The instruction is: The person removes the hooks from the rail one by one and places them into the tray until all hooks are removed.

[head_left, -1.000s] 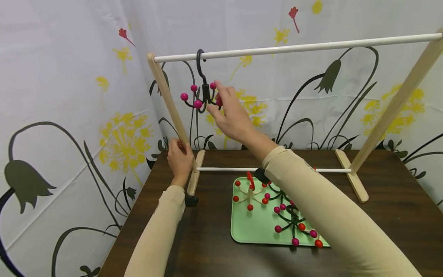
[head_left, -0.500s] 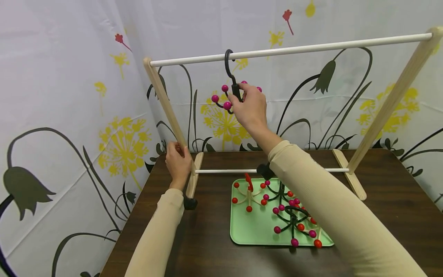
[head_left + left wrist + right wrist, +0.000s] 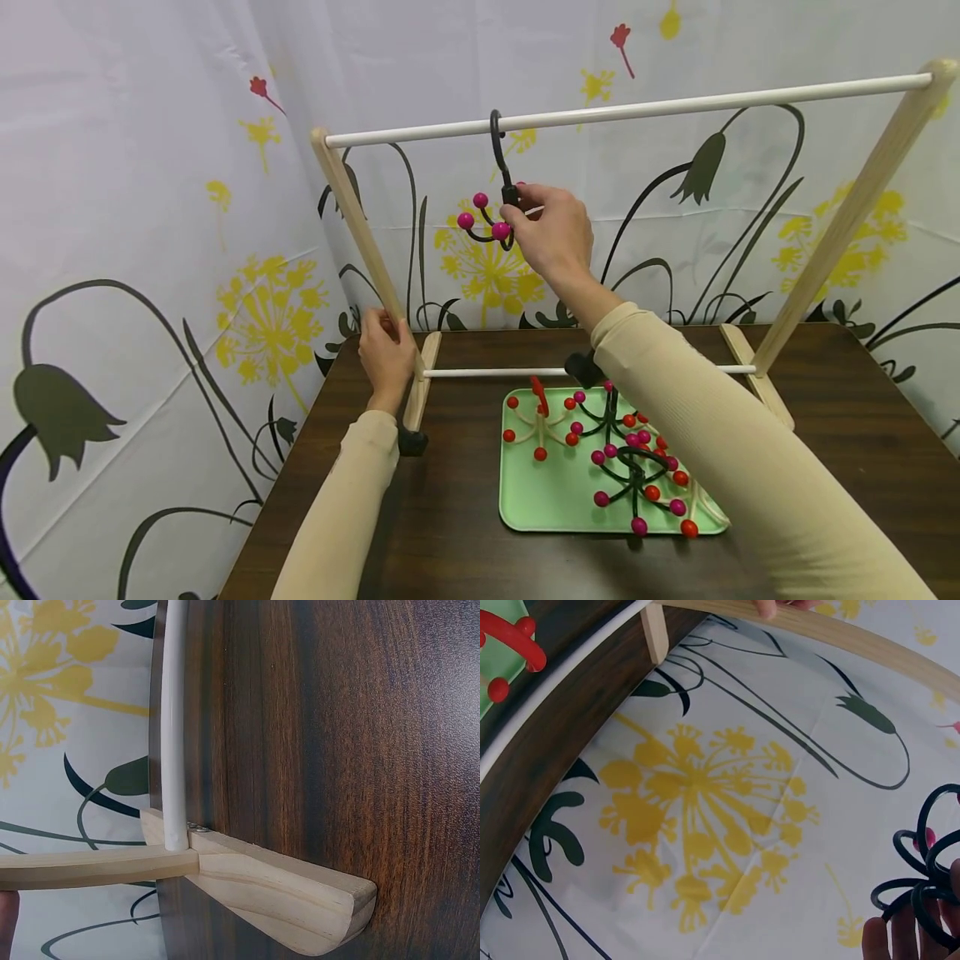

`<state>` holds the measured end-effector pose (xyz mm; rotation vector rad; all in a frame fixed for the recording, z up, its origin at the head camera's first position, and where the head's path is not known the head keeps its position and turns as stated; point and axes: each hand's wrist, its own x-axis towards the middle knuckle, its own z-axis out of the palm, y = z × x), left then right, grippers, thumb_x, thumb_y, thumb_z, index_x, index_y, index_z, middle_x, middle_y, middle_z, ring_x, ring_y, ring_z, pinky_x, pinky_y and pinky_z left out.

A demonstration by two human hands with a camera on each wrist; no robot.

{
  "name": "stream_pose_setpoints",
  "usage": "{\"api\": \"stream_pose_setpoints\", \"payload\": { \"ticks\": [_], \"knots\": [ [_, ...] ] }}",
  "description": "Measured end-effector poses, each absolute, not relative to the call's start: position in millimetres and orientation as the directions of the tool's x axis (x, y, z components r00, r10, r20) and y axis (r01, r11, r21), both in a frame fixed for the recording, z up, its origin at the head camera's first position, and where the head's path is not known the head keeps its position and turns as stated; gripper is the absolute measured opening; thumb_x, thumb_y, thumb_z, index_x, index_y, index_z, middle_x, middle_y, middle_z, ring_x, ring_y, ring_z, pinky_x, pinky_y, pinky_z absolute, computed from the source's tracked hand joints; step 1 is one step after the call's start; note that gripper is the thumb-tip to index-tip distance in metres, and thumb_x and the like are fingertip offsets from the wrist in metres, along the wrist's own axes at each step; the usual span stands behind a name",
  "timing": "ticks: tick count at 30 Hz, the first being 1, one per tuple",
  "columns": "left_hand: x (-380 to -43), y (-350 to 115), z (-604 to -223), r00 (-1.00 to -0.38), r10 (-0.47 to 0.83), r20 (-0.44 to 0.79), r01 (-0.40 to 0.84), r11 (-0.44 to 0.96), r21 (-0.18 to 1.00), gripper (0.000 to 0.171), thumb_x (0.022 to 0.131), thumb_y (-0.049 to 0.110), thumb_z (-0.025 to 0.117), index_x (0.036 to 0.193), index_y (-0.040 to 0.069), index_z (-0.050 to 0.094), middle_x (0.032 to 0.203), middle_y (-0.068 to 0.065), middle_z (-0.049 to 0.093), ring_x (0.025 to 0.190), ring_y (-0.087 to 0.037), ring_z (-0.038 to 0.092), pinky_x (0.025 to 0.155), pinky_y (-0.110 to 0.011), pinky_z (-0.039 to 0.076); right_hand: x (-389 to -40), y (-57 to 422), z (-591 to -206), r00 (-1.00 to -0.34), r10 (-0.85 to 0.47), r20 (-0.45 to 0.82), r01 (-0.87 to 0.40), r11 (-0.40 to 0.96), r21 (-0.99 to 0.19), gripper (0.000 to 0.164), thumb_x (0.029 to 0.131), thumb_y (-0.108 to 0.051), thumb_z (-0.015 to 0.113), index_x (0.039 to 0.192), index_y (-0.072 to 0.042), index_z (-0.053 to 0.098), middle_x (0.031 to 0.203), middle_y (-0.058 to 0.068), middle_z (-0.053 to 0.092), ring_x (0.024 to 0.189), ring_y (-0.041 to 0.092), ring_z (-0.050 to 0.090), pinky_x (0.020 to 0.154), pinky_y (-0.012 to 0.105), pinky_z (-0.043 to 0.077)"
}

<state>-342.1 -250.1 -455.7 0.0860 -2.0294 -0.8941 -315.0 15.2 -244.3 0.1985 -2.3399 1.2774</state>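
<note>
A black multi-arm hanger with pink ball tips hangs by its hook from the white top rod of a wooden rack. My right hand pinches its stem just above the curved arms, hiding some of the balls. In the right wrist view, the hanger's looped arms lie against the fingers at the lower right. My left hand grips the rack's left wooden post low down, near its foot. Only a fingertip of that hand shows in the left wrist view, beside the post.
A green tray on the dark wooden table carries several similar hangers, black ones with pink balls and cream ones with red balls. The right sleeve overlaps its right side. Behind the rack hangs a flower-patterned curtain.
My right hand took hold of the hanger's stem, and the hanger slid right along the rod. It has since turned a little in the fingers. The left hand stays on the post.
</note>
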Motion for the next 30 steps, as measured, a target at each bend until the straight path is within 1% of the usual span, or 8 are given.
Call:
{"api": "stream_pose_setpoints", "payload": {
  "ticks": [5, 7, 12, 18, 22, 27, 30],
  "knots": [
    [-343.5, -249.5, -456.4, -0.611, -0.371, 0.7, 0.266, 0.736, 0.622, 0.021, 0.088, 0.013, 0.066, 0.1, 0.001, 0.054, 0.091, -0.015, 0.058, 0.078, -0.033, 0.06, 0.068, -0.052, 0.045, -314.3, 19.1, -238.1, -0.88, 0.065, 0.47, -0.359, 0.556, -0.75, 0.035, 0.093, -0.03, 0.068, 0.127, -0.021, 0.068, 0.102, -0.005, 0.073, 0.092, 0.008, 0.068, 0.068, 0.027, 0.043],
    [-344.1, -249.2, -456.6, -0.617, -0.367, 0.696, 0.267, 0.735, 0.623, 0.021, 0.089, 0.014, 0.066, 0.101, 0.001, 0.054, 0.092, -0.015, 0.058, 0.079, -0.033, 0.061, 0.068, -0.052, 0.045, -314.2, 22.4, -233.4, -0.873, 0.06, 0.485, -0.376, 0.551, -0.745, 0.035, 0.093, -0.029, 0.068, 0.127, -0.021, 0.068, 0.102, -0.004, 0.074, 0.093, 0.009, 0.069, 0.07, 0.027, 0.044],
    [-344.7, -249.9, -456.1, -0.613, -0.367, 0.7, 0.274, 0.732, 0.624, 0.021, 0.088, 0.012, 0.066, 0.101, 0.001, 0.054, 0.092, -0.016, 0.057, 0.079, -0.033, 0.06, 0.069, -0.052, 0.045, -315.3, 34.7, -218.0, -0.858, 0.04, 0.512, -0.417, 0.527, -0.74, 0.032, 0.093, -0.027, 0.068, 0.124, -0.02, 0.07, 0.104, -0.003, 0.073, 0.094, 0.01, 0.069, 0.076, 0.027, 0.045],
    [-345.2, -249.9, -454.9, -0.608, -0.376, 0.699, 0.265, 0.734, 0.625, 0.021, 0.087, 0.012, 0.066, 0.099, 0.0, 0.054, 0.091, -0.015, 0.057, 0.079, -0.033, 0.06, 0.069, -0.052, 0.045, -306.4, 50.2, -207.2, -0.846, 0.02, 0.532, -0.457, 0.485, -0.745, 0.027, 0.093, -0.023, 0.068, 0.119, -0.015, 0.072, 0.104, -0.001, 0.073, 0.09, 0.011, 0.069, 0.078, 0.025, 0.045],
    [-346.2, -249.6, -453.6, -0.611, -0.377, 0.696, 0.259, 0.735, 0.626, 0.021, 0.087, 0.013, 0.066, 0.099, 0.0, 0.054, 0.091, -0.015, 0.057, 0.079, -0.034, 0.059, 0.07, -0.052, 0.044, -293.2, 58.4, -214.2, -0.843, 0.012, 0.538, -0.477, 0.446, -0.757, 0.026, 0.091, -0.019, 0.069, 0.115, -0.011, 0.072, 0.102, 0.002, 0.073, 0.087, 0.014, 0.071, 0.079, 0.026, 0.046],
    [-346.4, -248.9, -453.0, -0.613, -0.38, 0.693, 0.259, 0.732, 0.63, 0.021, 0.088, 0.012, 0.067, 0.1, 0.0, 0.054, 0.092, -0.016, 0.057, 0.08, -0.033, 0.06, 0.07, -0.052, 0.045, -269.7, 64.2, -234.5, -0.852, -0.021, 0.522, -0.481, 0.423, -0.768, 0.027, 0.09, -0.017, 0.07, 0.116, -0.007, 0.071, 0.102, 0.005, 0.072, 0.087, 0.02, 0.071, 0.071, 0.028, 0.049],
    [-346.8, -248.5, -452.8, -0.608, -0.381, 0.697, 0.262, 0.733, 0.628, 0.021, 0.088, 0.012, 0.066, 0.099, 0.0, 0.055, 0.092, -0.016, 0.057, 0.08, -0.033, 0.06, 0.07, -0.052, 0.045, -255.1, 66.8, -250.2, -0.856, -0.042, 0.516, -0.483, 0.425, -0.766, 0.026, 0.09, -0.016, 0.071, 0.114, -0.005, 0.071, 0.102, 0.007, 0.072, 0.085, 0.021, 0.071, 0.073, 0.03, 0.051]
  ]
}}
